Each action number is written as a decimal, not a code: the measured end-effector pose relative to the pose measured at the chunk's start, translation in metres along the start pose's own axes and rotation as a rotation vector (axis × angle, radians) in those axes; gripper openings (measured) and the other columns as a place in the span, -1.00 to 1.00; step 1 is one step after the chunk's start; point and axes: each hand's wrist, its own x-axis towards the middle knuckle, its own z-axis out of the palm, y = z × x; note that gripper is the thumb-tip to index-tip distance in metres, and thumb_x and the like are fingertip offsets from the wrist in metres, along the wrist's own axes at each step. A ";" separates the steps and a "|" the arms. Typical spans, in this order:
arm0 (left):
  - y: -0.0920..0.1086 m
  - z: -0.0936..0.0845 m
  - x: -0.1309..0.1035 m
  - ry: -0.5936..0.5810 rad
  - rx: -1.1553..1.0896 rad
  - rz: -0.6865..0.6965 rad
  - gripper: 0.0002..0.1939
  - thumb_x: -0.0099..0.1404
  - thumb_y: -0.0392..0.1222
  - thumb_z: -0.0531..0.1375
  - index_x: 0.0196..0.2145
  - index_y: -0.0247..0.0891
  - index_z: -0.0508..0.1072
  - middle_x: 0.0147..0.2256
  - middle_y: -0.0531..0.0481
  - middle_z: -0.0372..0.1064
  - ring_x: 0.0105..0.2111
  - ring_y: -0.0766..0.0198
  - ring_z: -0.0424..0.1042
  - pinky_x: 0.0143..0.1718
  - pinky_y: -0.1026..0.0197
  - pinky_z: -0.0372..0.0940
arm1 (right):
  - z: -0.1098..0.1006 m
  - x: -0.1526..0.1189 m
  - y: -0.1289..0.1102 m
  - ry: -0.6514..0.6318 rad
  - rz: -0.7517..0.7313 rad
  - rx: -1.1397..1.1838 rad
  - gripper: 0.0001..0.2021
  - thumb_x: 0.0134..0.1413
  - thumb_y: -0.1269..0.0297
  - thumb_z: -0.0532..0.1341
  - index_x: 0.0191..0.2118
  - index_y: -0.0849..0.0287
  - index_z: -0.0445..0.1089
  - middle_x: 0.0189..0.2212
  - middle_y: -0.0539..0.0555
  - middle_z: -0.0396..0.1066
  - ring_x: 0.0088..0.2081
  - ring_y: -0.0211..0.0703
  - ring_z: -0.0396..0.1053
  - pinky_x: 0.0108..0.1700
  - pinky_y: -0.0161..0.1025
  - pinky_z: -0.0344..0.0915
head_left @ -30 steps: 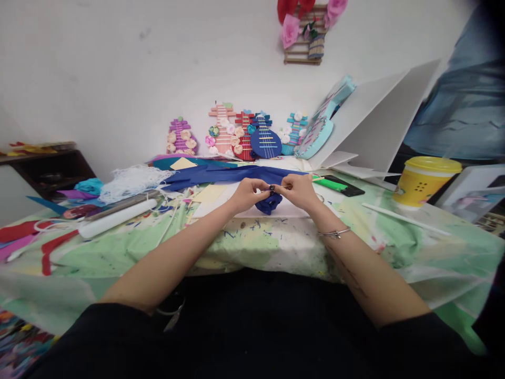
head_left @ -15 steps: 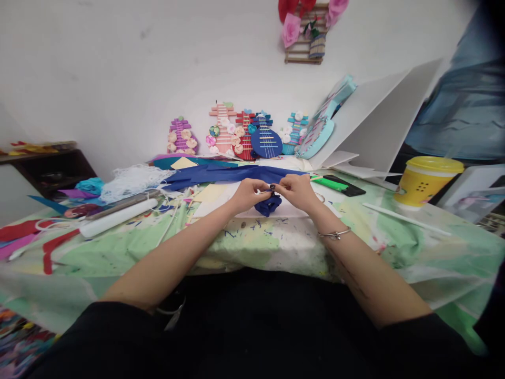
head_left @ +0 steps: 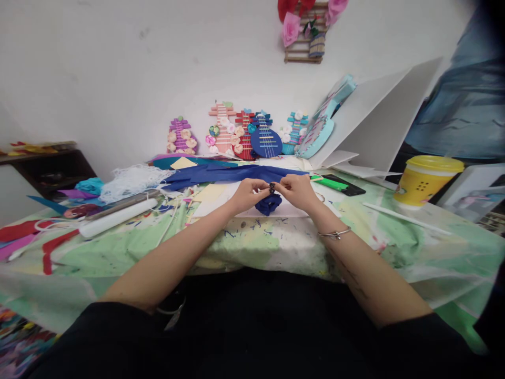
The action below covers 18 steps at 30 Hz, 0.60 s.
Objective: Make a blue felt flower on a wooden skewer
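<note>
A dark blue crepe paper flower [head_left: 269, 205] hangs just below my fingertips, over the near edge of white sheets [head_left: 215, 206]. My left hand [head_left: 250, 193] comes in from the left with thumb and fingers pinched at the flower's upper end. From the right, my right hand [head_left: 294, 189] pinches at the same spot, its fingertips meeting those of the left. The exact bit of paper between the fingers is too small to see. Behind the hands lie strips of dark blue crepe paper [head_left: 232, 173].
Small decorated paper lutes [head_left: 267, 143] lean against the wall. On the right are a green marker [head_left: 329, 183], a black phone [head_left: 347, 187], a white stick [head_left: 406, 219] and a yellow cup [head_left: 428, 181]. White yarn [head_left: 132, 182] and a white roll [head_left: 118, 217] lie left.
Both hands stay in nearly the same place. The fingertips have shifted very slightly, and the blue flower has turned a little beneath them.
</note>
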 end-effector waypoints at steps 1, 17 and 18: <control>0.000 0.000 0.000 0.002 0.004 0.004 -0.71 0.17 -0.07 0.19 -0.35 -0.36 0.60 -0.38 -0.06 0.56 -0.41 0.31 0.41 -0.36 0.30 0.22 | 0.000 0.000 0.000 0.000 0.000 0.004 -0.50 0.24 -0.01 0.06 -0.62 0.21 0.30 -0.56 0.02 0.34 -0.47 -0.26 0.18 -0.28 -0.17 -0.13; -0.002 0.002 0.000 0.069 0.071 0.051 -0.78 0.10 -0.17 0.20 -0.38 -0.32 0.61 -0.43 -0.02 0.55 -0.41 0.30 0.43 -0.36 0.31 0.24 | -0.002 -0.001 -0.001 -0.029 0.009 0.114 -0.54 0.17 -0.02 0.12 -0.62 0.20 0.28 -0.59 0.00 0.30 -0.49 -0.27 0.17 -0.31 -0.21 -0.06; -0.002 0.002 0.000 0.070 0.073 0.047 -0.80 0.10 -0.18 0.21 -0.40 -0.31 0.61 -0.44 -0.01 0.55 -0.42 0.30 0.42 -0.36 0.31 0.24 | -0.002 -0.001 -0.001 -0.023 0.017 0.121 -0.56 0.16 0.00 0.14 -0.62 0.20 0.29 -0.58 0.00 0.31 -0.48 -0.27 0.18 -0.29 -0.21 -0.04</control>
